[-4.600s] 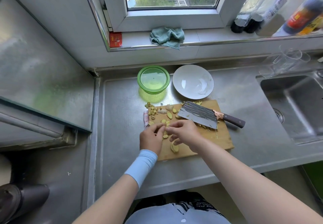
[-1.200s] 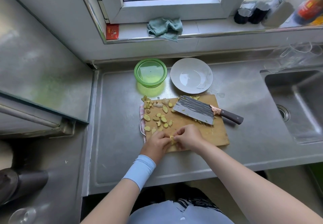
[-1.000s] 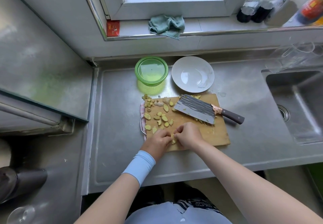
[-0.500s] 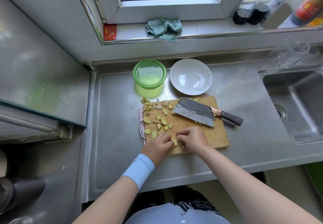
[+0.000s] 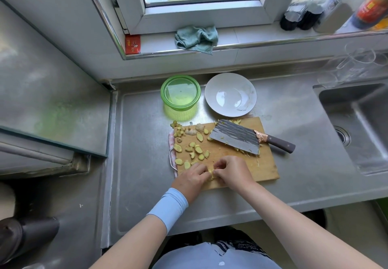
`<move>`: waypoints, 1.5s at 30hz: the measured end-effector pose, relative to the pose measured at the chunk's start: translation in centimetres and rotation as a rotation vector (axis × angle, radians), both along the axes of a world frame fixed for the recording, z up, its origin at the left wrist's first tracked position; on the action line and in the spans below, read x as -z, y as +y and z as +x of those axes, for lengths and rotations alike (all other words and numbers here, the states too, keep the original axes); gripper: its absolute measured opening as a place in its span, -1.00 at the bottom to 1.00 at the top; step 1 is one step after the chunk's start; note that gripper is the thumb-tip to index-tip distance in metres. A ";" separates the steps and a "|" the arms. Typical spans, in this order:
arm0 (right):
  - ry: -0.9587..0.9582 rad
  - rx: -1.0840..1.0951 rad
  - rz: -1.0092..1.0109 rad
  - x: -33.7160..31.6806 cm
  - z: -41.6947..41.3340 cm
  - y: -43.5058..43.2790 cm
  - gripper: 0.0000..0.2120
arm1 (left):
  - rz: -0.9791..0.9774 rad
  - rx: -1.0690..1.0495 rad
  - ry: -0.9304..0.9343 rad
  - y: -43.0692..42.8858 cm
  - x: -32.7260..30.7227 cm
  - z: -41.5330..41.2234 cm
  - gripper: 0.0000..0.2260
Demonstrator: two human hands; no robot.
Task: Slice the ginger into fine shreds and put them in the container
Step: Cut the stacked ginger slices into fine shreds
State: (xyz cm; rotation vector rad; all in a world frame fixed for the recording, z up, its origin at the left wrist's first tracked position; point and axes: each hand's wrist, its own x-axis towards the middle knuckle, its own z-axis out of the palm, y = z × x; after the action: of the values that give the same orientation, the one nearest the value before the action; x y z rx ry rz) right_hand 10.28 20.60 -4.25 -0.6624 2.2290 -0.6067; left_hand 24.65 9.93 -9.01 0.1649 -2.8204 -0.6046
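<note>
**Small stack, slippery slices: where the shredding could slip**

Both hands are at the lower edge of the cutting board (image 5: 265, 164), just below frame centre. The left hand (image 5: 192, 178), blue wristband (image 5: 168, 207) behind it, and the right hand (image 5: 232, 172) meet fingertip to fingertip, each pinching the stack of ginger slices (image 5: 212, 174) between them. The fingers cover most of the stack, so how many slices it holds, and how squarely they sit, can't be made out.

The main risk, I judge, is the stack fanning out or toppling once the grip lets go. The slices are cut wet and uneven, and a leaning pile would yield coarse, ragged shreds rather than fine ones. It also sits close to the board's near edge, so a nudge could push pieces onto the steel counter (image 5: 147, 163).

The cleaver (image 5: 235, 139) lies flat across the upper right of the board, its cutting edge turned toward the hands. A careless reach for its handle would pass near that edge.

The loose slices (image 5: 195, 149) are scattered over the left half of the board, some spilling past its upper left corner. They leave little bare room for cutting.

The green container (image 5: 180, 93) waits above the board, beside a white plate (image 5: 231, 102). The sink (image 5: 357, 125) is at right. A cloth (image 5: 197, 37) and some bottles (image 5: 300, 18) are up on the sill.
</note>
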 end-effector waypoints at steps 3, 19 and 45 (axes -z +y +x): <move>0.038 -0.085 -0.002 -0.3 -0.3 0.0 -0.94 | 0.083 -0.073 -0.041 0.4 0.5 0.1 -0.87; 0.484 -0.644 0.171 -1.7 4.3 -7.8 -0.74 | 0.318 -0.478 -0.090 -6.2 -0.2 3.5 -0.74; -0.255 0.036 0.021 -1.7 -2.2 0.1 -0.92 | 0.931 -0.908 -0.106 0.5 -3.8 0.2 -0.86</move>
State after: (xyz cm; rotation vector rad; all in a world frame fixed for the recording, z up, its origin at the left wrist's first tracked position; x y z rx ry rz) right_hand 8.06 20.68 -2.52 -0.5049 2.0098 -0.6475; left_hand 24.89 10.46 -5.20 1.5197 -1.9392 -1.5485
